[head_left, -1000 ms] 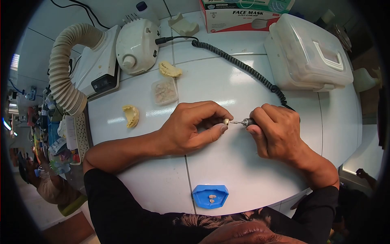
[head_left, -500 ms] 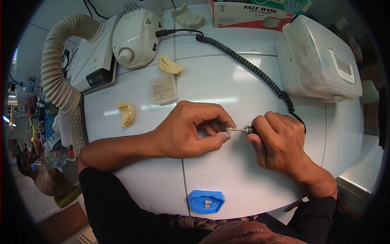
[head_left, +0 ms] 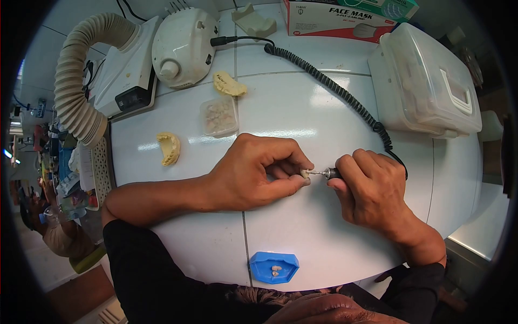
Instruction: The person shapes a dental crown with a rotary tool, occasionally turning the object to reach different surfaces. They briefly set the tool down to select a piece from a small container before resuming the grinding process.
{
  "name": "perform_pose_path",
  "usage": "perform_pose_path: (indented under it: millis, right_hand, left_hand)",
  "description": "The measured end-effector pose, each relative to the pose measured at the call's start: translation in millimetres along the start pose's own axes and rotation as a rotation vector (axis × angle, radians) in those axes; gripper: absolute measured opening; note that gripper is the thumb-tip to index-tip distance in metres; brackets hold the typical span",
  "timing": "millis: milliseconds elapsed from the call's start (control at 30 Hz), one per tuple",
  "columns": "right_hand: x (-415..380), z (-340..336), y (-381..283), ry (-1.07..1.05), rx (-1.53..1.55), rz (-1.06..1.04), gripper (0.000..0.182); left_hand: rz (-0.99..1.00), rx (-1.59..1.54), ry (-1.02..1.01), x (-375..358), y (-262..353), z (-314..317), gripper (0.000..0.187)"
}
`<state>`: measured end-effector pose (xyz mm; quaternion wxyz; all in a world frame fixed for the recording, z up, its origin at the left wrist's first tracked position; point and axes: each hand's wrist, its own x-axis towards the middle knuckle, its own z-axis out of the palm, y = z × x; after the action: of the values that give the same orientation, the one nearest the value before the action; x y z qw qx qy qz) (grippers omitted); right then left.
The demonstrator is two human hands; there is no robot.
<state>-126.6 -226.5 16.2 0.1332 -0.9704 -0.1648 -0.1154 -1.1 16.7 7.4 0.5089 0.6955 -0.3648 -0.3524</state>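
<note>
Between thumb and forefinger, my left hand (head_left: 264, 175) pinches a small tooth-like piece (head_left: 305, 174), pale and mostly covered by the fingertips. My right hand (head_left: 369, 186) is wrapped round a dark rotary handpiece (head_left: 333, 173), its thin metal bit pointing left at the piece. The bit's tip meets or nearly meets it; contact is too small to make out. A black coiled cord (head_left: 329, 86) runs from behind my right hand to a white control unit (head_left: 182, 48). Below my hands sits a blue tray (head_left: 259, 274) with small tooth-like pieces (head_left: 275, 268) in it.
Two yellowish dental casts (head_left: 170, 148) and a clear box of small pieces (head_left: 219, 116) lie at the left. A ribbed hose (head_left: 67, 81) arches at far left. A lidded case (head_left: 426, 81) and a face mask box (head_left: 340, 21) stand at the back. Another person (head_left: 62, 237) is at left.
My left thumb has shifted slightly on the piece. Otherwise both hands hold nearly the same position; the view has shifted a little.
</note>
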Motion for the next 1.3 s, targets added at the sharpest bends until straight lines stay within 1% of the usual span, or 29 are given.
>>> perform_pose_path:
  millis: [267, 367, 533, 833, 933, 1300]
  right_hand:
    - [1.4, -0.7, 0.3, -0.007, 0.005, -0.016, 0.030]
    - [0.9, -0.3, 0.8, -0.010, 0.008, -0.004, 0.030]
    - [2.5, -3.0, 0.5, -0.022, 0.024, -0.023, 0.030]
    - [0.8, -3.1, 3.1, -0.030, 0.047, 0.012, 0.029]
    - [1.8, -3.7, 2.0, -0.019, 0.030, -0.031, 0.029]
    - [2.5, -6.0, 0.6, -0.059, 0.024, -0.019, 0.028]
  left_hand:
    - [-0.013, 0.023, 0.000, 0.3, 2.0, 0.2, 0.019]
    - [0.024, 0.028, 0.011, 0.1, -1.1, 2.0, 0.019]
    - [0.000, 0.024, 0.001, 0.1, 0.0, 0.9, 0.019]
    - [0.036, 0.049, 0.001, -0.7, -1.5, 1.0, 0.020]
    - [0.046, 0.062, 0.001, -0.7, -0.9, 0.7, 0.020]
    - [0.041, 0.068, 0.001, 0.1, -2.0, 0.7, 0.021]
